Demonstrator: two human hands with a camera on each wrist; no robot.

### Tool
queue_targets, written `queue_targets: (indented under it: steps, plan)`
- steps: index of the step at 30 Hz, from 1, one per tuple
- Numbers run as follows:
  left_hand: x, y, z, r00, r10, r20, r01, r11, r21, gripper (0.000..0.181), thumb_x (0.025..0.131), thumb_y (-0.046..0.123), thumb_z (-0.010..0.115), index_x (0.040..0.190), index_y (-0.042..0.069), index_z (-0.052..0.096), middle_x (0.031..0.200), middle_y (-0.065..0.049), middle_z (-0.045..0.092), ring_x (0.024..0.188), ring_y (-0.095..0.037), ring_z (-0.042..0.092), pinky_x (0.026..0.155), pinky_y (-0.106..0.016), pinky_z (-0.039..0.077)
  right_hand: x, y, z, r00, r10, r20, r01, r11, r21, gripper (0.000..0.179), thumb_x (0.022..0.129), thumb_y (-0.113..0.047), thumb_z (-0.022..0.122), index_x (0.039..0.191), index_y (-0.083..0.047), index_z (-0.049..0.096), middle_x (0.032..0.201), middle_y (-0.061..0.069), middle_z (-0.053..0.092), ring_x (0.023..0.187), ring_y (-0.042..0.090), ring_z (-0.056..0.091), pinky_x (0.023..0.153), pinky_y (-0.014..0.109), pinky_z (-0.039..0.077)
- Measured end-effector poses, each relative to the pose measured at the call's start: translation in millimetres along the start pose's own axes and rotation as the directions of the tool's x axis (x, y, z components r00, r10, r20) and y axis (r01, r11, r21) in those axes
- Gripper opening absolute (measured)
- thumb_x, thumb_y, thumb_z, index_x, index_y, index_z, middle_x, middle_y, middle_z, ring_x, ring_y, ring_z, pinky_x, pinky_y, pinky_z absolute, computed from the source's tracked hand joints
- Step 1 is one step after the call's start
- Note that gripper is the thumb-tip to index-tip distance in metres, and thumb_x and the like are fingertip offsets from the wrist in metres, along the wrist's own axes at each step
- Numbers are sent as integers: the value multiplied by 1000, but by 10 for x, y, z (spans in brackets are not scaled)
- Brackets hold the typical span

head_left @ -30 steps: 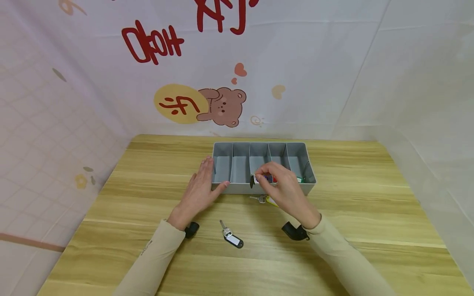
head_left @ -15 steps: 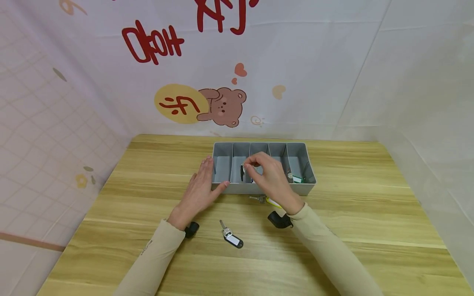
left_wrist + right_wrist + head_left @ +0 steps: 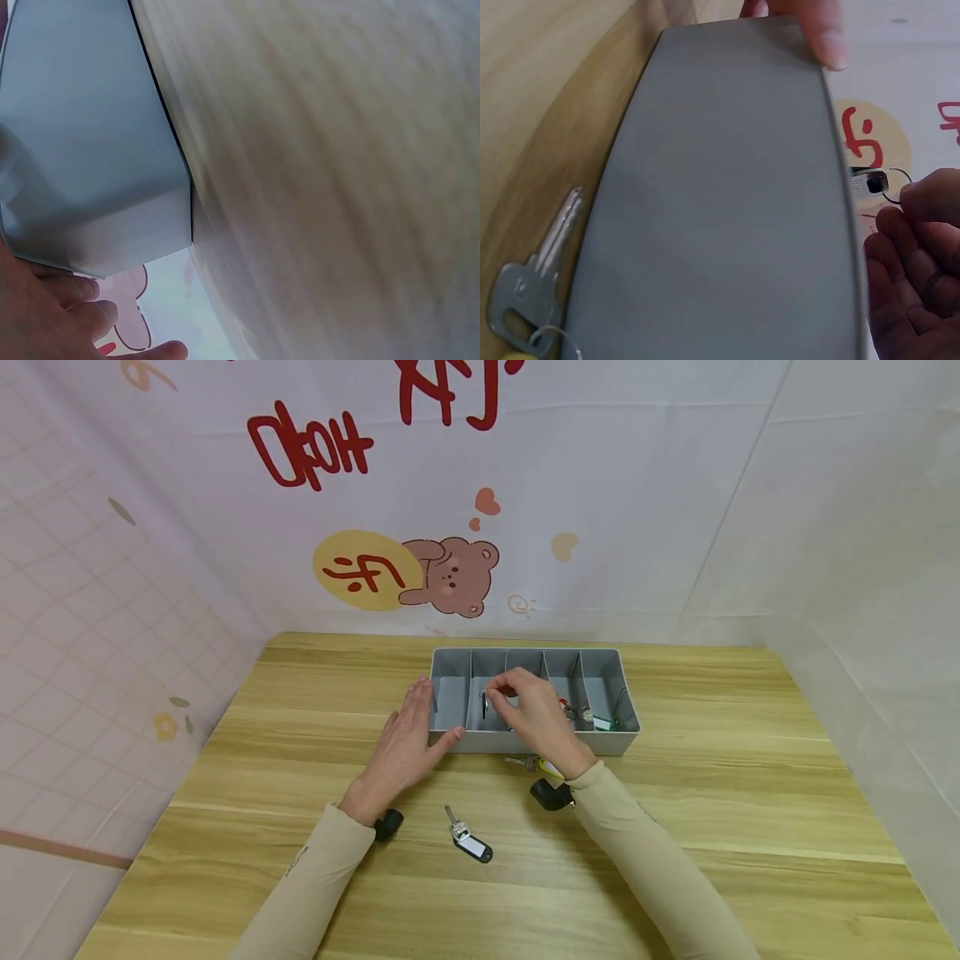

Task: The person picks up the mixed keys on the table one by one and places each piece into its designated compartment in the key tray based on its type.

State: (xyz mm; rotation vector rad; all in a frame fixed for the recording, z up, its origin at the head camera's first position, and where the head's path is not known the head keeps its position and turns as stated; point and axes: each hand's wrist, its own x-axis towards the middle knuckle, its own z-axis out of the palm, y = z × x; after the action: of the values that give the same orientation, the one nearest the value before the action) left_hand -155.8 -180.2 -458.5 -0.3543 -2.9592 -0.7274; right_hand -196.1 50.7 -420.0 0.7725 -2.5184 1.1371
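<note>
My right hand (image 3: 538, 718) pinches a small wire ring by its edge. From the ring hangs a silver key (image 3: 870, 184), seen past the tray's wall in the right wrist view. In the head view it is a dark, thin shape over the second compartment from the left of a grey divided tray (image 3: 480, 742). My left hand (image 3: 401, 747) rests against the tray's left front corner, its fingers extended along the side and the thumb on the front rim. Whether a tag hangs with the held key is hidden now.
A key with a yellow tag (image 3: 552, 769) lies in front of the tray. Nearer, a key with a black tag (image 3: 474, 848) lies on the wooden table (image 3: 450, 918). Keys with a red tag (image 3: 562, 702) and a green tag (image 3: 603, 724) sit in the tray's right-hand compartments.
My right hand has moved left along the tray with the key, from the front rim near the third compartment to over the second. The left hand has stayed put.
</note>
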Motion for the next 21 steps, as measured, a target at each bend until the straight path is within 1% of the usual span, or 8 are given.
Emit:
queue_targets:
  steps: [5,12,18,21]
  plan:
    - [-1,12,-15,1000,-1,2,1,1000,-5,98,102,63,51,164,-2,13,172,-17,13,158,-32,14,116,-67,27,16,42,35,1000,9,17,-8,999,-37,6,99,-10,70,102,-6,75,101,7,71,92,23,69,82,39,58]
    - [-7,15,-22,1000,-4,9,4,1000,-1,97,102,63,50,164,-1,12,172,-16,13,158,-32,14,116,-67,28,45,94,95,998,1,57,7,992,-125,6,99,-10,71,102,-6,75,101,8,71,89,22,67,79,39,56]
    - [-7,16,-21,1000,-5,14,5,1000,-3,98,102,64,49,165,-1,12,172,-16,12,158,-32,13,116,-67,28,64,109,126,997,-21,72,35,982,-188,6,98,-10,72,101,-7,75,103,7,71,95,25,66,83,40,55]
    - [-6,15,-20,1000,-1,9,1,1000,-7,98,102,64,50,164,-2,12,172,-17,12,158,-33,14,115,-68,28,66,114,130,997,-23,78,38,979,-199,9,98,-11,72,105,-6,76,109,9,71,102,28,66,88,42,55]
